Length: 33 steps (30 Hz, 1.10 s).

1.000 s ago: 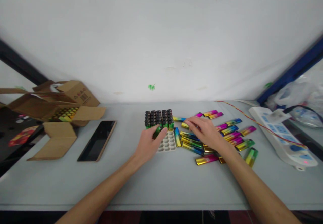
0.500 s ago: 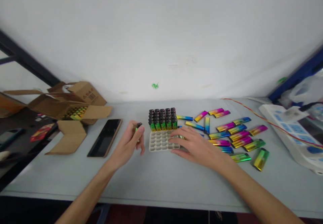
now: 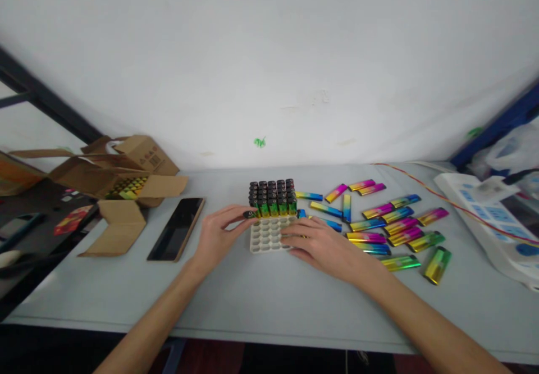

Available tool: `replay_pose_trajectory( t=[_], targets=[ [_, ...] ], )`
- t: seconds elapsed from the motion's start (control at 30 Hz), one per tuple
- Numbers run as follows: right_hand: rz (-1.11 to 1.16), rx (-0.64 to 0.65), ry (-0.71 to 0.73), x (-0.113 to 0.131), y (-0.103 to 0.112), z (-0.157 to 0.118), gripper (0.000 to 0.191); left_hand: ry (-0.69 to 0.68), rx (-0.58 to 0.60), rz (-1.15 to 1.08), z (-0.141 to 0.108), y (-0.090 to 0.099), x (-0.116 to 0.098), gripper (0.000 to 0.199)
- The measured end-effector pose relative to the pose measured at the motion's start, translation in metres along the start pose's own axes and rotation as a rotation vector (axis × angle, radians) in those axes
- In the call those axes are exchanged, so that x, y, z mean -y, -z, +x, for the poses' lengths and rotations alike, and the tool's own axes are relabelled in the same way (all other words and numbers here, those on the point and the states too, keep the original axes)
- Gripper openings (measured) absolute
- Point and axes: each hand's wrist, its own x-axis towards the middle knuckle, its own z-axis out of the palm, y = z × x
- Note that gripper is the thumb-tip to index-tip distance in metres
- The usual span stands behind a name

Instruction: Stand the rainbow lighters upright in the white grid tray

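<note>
In the middle of the table lies a white tray (image 3: 265, 236) with rows of round-edged holes. Its back rows hold several upright lighters (image 3: 272, 197) with black tops and green-yellow bodies; the front holes that show are empty. My left hand (image 3: 217, 236) is closed in a pinch on a lighter (image 3: 250, 214), black end showing, at the tray's left side by the front row of lighters. My right hand (image 3: 322, 245) is closed over the tray's right edge, its fingertips on the holes. Part of the tray is hidden beneath it.
Several loose metallic lighters (image 3: 400, 225) in pink, blue, green and yellow lie to the right. A phone (image 3: 176, 229) and an open cardboard box (image 3: 160, 186) holding more are on the left. A white device (image 3: 484, 217) and a red-yellow wire (image 3: 425, 186) are at right.
My left hand has moved right with the lighter, from beside the tray to its left edge near the front row. My right hand stays on the tray's right side.
</note>
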Motion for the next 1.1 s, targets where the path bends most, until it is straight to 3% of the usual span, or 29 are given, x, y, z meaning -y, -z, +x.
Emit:
replay_pose_trajectory(
  t=[0.2,0.47,0.6,0.7,0.83,0.97,1.0,1.1],
  targets=[
    [-0.012,0.016,-0.001,0.002,0.004,0.002,0.019,0.071,0.121,-0.013,0.007,0.005,-0.005,0.033],
    [-0.031,0.060,-0.025,0.003,0.005,0.003,0.017,0.160,0.067,-0.046,0.001,-0.003,0.008,0.045],
    [0.011,-0.056,-0.035,-0.005,0.019,0.001,0.023,0.206,-0.013,-0.079,-0.005,-0.009,0.013,0.050],
    [-0.039,-0.165,-0.162,-0.023,0.046,-0.008,0.024,0.191,0.022,-0.096,-0.009,-0.007,0.019,0.051],
    [-0.133,-0.317,-0.461,-0.066,0.092,-0.043,0.020,0.101,-0.011,0.099,-0.024,0.001,0.020,0.054],
    [-0.349,-0.492,-0.714,-0.112,0.126,-0.092,0.020,-0.128,-0.150,0.372,-0.055,0.001,0.007,0.043],
    [-0.383,-0.485,-0.761,-0.121,0.131,-0.103,0.021,-0.194,-0.119,0.380,-0.062,-0.002,0.004,0.040],
    [-0.373,-0.271,-0.779,-0.140,0.141,-0.131,0.022,-0.368,-0.004,0.346,-0.073,-0.011,0.001,0.024]
  ],
)
